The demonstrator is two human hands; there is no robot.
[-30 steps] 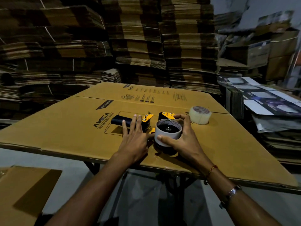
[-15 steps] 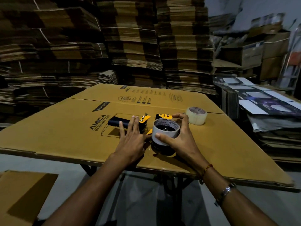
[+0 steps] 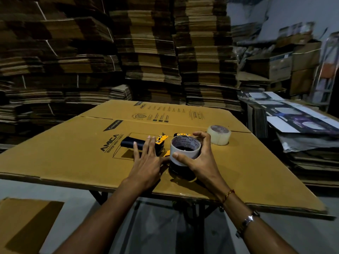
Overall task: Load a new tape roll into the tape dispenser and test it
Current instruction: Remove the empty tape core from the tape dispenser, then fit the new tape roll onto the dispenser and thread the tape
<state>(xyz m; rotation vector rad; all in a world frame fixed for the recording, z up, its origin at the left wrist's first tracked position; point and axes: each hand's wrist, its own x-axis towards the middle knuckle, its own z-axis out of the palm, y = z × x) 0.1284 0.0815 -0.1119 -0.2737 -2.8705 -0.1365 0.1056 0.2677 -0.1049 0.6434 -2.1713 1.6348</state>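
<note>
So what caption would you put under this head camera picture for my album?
Right hand presses a tape roll onto the dispenser, steadied by the left hand.

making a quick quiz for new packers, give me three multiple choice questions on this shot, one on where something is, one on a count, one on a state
1. Where does the spare tape roll sit?
A. on the floor
B. on the flat cardboard sheet, beyond the right hand
C. on the cardboard stacks

2. How many tape rolls are in view?
A. one
B. two
C. four

3. What is the left hand doing?
A. lying flat on the tape dispenser
B. lifting the spare roll
C. hanging off the table

Answers: 1 B, the spare roll stands alone on the sheet past the right hand's fingers. 2 B, one roll in hand in the right hand's grip, one spare behind. 3 A, the palm and spread fingers lie over the black and yellow dispenser.
</note>
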